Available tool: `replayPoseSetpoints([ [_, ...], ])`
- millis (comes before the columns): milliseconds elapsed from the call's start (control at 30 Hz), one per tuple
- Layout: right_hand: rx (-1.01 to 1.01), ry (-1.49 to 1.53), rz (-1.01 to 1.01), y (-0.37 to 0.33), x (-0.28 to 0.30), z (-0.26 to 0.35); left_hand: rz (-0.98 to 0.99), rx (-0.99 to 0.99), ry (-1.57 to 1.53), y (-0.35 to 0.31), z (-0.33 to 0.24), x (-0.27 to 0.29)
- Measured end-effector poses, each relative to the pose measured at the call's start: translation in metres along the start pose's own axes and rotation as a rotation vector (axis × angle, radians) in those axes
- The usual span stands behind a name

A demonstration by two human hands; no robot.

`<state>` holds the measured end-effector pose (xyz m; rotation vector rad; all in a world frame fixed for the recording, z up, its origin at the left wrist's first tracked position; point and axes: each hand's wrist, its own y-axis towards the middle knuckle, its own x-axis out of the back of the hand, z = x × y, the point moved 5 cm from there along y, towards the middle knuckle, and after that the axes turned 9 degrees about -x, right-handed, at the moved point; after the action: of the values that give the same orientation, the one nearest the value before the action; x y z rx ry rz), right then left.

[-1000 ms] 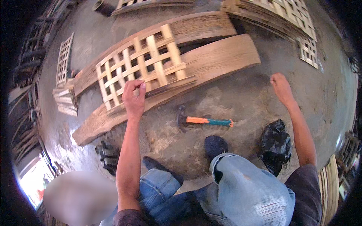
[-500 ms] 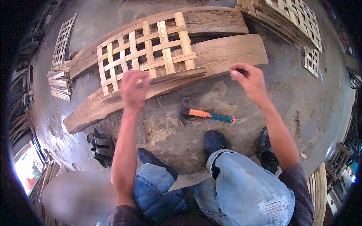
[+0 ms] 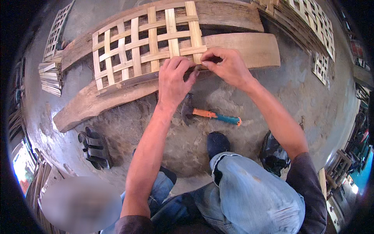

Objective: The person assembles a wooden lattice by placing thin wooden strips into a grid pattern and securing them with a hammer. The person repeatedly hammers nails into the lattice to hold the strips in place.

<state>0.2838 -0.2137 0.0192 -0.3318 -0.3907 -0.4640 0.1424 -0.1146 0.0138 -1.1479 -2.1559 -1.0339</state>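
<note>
A lattice panel [image 3: 152, 41] of pale woven wood or bamboo strips rests across two thick wooden planks, with a dark narrow bar [image 3: 138, 80] along its near edge. At the panel's near right corner my two hands almost meet. My left hand [image 3: 174, 81] is curled over the bar's right part, thumb and fingers bent together. My right hand [image 3: 228, 67] pinches thumb and forefinger at the corner beside it; whatever lies between the fingertips of either hand is too small or hidden to name. A claw hammer [image 3: 213, 116] with an orange and teal handle lies on the floor below my hands.
The near plank [image 3: 249, 48] and far plank [image 3: 233, 17] lie on the concrete floor. Stacked lattice panels [image 3: 307, 27] stand at the far right; cut strips [image 3: 50, 78] are piled at the left. Black sandals [image 3: 95, 148] sit left of my feet. A blurred round shape [image 3: 82, 204] fills the lower left.
My hands, apart before, have come together at the panel's near right corner: the left moved right, the right moved left. The view has shifted slightly; the hammer stays on the floor.
</note>
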Motion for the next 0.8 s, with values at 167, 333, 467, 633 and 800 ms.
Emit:
replayPoseSetpoints([
  [167, 0.020, 0.001, 0.036, 0.0013, -0.0014, -0.0013, 0.033, 0.000, -0.013, 0.0029, 0.0006, 0.0005],
  [333, 0.125, -0.053, 0.036, 0.0044, -0.0033, -0.0001, 0.044, 0.014, -0.015, 0.0047, 0.0019, 0.0011],
  [467, 0.150, -0.085, 0.036, 0.0048, -0.0042, 0.0002, 0.022, 0.005, -0.022, 0.0045, 0.0024, -0.0004],
  [633, 0.187, -0.139, 0.042, 0.0048, -0.0055, 0.0034, 0.019, 0.008, -0.015, 0.0042, 0.0017, 0.0003],
  [800, 0.260, -0.182, 0.028, 0.0038, -0.0066, 0.0039, 0.016, 0.012, -0.011, 0.0034, 0.0019, -0.0010],
])
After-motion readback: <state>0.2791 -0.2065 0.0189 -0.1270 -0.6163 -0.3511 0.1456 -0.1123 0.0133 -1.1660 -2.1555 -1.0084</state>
